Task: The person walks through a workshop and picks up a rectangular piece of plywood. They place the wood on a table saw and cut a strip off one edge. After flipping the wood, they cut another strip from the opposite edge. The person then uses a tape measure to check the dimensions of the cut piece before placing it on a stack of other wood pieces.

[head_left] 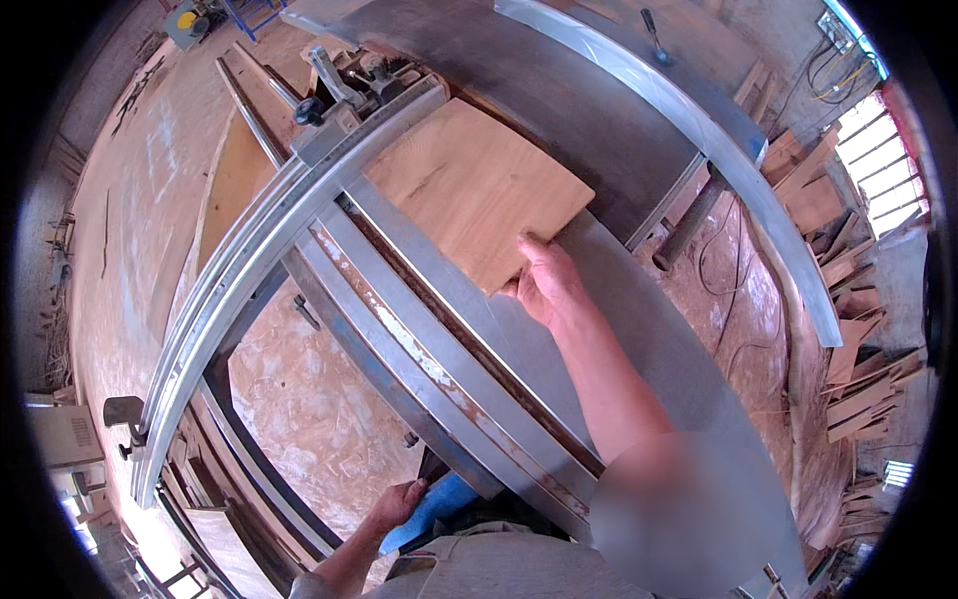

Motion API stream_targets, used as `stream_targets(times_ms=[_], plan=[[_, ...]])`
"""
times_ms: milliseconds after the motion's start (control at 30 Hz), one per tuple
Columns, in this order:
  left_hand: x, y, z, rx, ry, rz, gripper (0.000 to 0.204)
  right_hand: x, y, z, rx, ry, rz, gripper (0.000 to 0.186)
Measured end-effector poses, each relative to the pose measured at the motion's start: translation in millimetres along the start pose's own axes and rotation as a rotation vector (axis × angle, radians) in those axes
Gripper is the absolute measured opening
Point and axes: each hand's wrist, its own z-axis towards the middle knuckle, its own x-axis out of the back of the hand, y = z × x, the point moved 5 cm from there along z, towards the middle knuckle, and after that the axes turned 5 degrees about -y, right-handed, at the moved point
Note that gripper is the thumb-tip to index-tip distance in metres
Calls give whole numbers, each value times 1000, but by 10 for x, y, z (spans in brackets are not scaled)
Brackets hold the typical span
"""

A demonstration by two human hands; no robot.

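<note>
A square wooden board (479, 185) lies flat on the grey metal table of a sliding table saw (624, 285). My right hand (542, 283) grips its near right corner, the thumb on top and the fingers under the edge. The board's far left side runs along a long metal fence (329, 190) that crosses the sliding table. Low in the view, my left hand (401, 503) hangs beside my blue-clad leg with its fingers curled closed. Nothing shows in it.
A clamp and stop assembly (344, 95) is mounted at the fence's far end. A curved-looking metal rail (689, 110) runs along the right. Wood offcuts (863, 394) are heaped by the right wall, and a cable (733, 270) lies on the dusty floor.
</note>
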Motion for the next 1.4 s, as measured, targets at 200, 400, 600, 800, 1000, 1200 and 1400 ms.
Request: stream_targets(times_ms=[200,400,600,800,1000,1200,1400], plan=[[605,970,-380,-559,799,57,11,126,2,22,-82,115,-141,44],[1309,2719,63,-849,920,431,54,10,-402,-170,-322,226,-938,55],[1335,3423,806,-688,1050,579,75,-28,-584,-128,-168,300,-1681,61],[1357,3386,861,-494,1067,510,81,191,-846,-243,313,464,-1736,38],[1349,3443,893,-470,1024,578,89,546,-864,-161,677,548,-1821,47],[1367,3419,916,-482,1036,580,89,555,-827,-114,681,514,-1825,50],[1367,3450,907,-436,1008,582,90,549,-819,-121,646,517,-1845,50]])
